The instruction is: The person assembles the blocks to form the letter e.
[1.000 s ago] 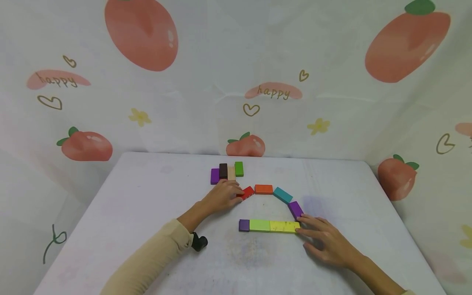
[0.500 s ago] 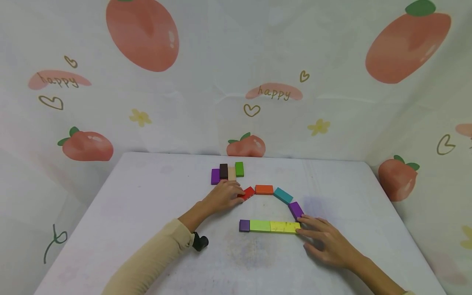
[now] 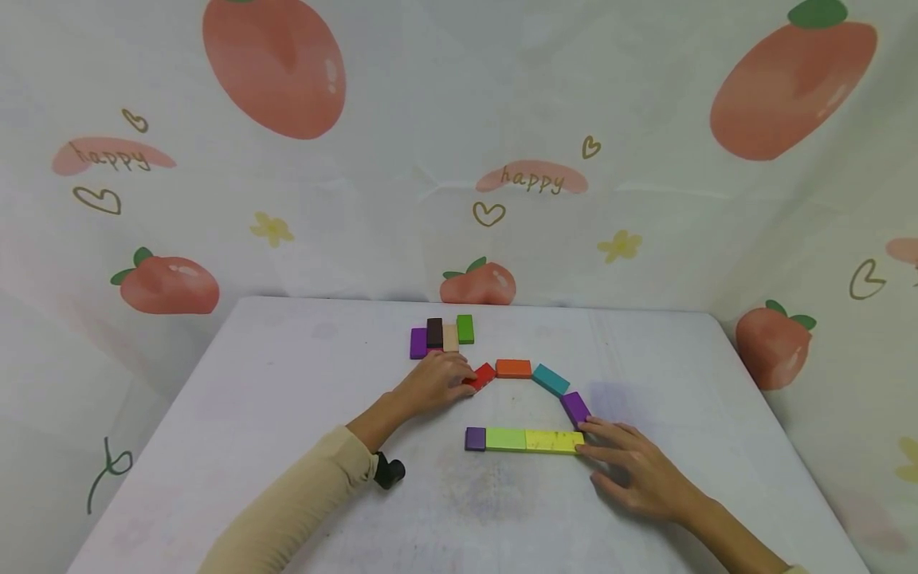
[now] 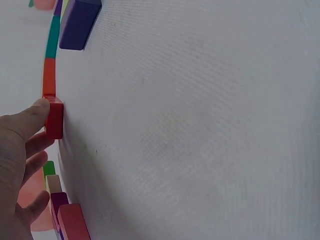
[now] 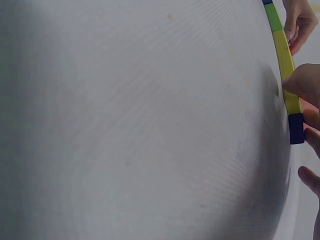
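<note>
With thumb and index finger my left hand (image 3: 430,384) pinches a red block (image 4: 56,121), which lies flat and slanted on the table. From it an orange block (image 3: 513,368), a teal block (image 3: 551,380) and a purple block (image 3: 574,407) curve round to the right. Below the arc runs a straight row: a dark purple block (image 3: 475,438), a light green block (image 3: 505,439) and a yellow block (image 3: 548,441). Loosely extended, the fingers of my right hand (image 3: 641,470) touch the right end of this row and the lower end of the purple block.
Behind the left hand several blocks lie side by side, among them a dark brown block (image 3: 434,332), a beige block (image 3: 450,338) and a green block (image 3: 465,328). A black wrist camera (image 3: 390,471) juts from the left sleeve. A printed cloth (image 3: 387,159) hangs behind the white table (image 3: 301,351).
Both hands stay almost where they were. The left fingers and the red block show only a very slight shift; the other blocks have not moved.
</note>
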`<state>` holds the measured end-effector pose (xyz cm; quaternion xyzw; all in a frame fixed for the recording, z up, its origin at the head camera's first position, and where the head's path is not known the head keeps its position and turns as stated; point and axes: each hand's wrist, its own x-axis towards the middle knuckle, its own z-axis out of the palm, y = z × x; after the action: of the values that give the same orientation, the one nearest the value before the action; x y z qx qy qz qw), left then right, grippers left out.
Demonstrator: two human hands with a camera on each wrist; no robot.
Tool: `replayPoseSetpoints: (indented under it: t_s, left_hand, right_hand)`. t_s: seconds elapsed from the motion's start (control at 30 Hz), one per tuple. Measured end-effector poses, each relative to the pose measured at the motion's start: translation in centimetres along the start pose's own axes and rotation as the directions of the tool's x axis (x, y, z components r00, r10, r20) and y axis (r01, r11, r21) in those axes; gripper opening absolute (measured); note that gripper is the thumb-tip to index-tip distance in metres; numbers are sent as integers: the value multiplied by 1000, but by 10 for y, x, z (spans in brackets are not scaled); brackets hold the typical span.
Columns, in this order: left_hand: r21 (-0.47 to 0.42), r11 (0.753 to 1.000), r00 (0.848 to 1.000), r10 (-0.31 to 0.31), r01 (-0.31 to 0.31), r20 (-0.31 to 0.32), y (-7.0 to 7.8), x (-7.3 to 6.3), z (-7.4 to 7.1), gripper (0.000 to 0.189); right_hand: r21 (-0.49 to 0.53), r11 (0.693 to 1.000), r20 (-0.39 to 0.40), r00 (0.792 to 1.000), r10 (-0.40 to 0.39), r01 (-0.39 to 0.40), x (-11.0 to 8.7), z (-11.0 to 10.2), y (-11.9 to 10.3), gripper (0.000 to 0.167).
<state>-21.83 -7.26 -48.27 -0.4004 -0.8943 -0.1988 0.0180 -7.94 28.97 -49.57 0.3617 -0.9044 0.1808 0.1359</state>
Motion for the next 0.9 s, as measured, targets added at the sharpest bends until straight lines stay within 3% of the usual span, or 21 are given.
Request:
replayPoseSetpoints:
  t_s: [0.43, 0.6, 0.73, 0.9]
  left_hand:
    - [-9, 1000, 1000, 11, -11, -9, 0, 0, -1, 25]
    - [5, 1000, 996, -2, 3, -90, -2, -1, -6, 22]
    - [-28, 996, 973, -85, 81, -215, -9, 3, -8, 23]
    - [-97, 974, 924, -224, 204, -309, -18, 14, -8, 38]
  right_hand:
    - [1, 1000, 8, 1000, 17, -17, 0, 0, 0, 46]
    - [0, 1000, 7, 1000, 21, -21, 0, 0, -1, 47]
    - [5, 1000, 7, 1000, 19, -19, 0, -1, -1, 47]
    - [1, 1000, 1, 1000, 15, -15, 1, 0, -1, 47]
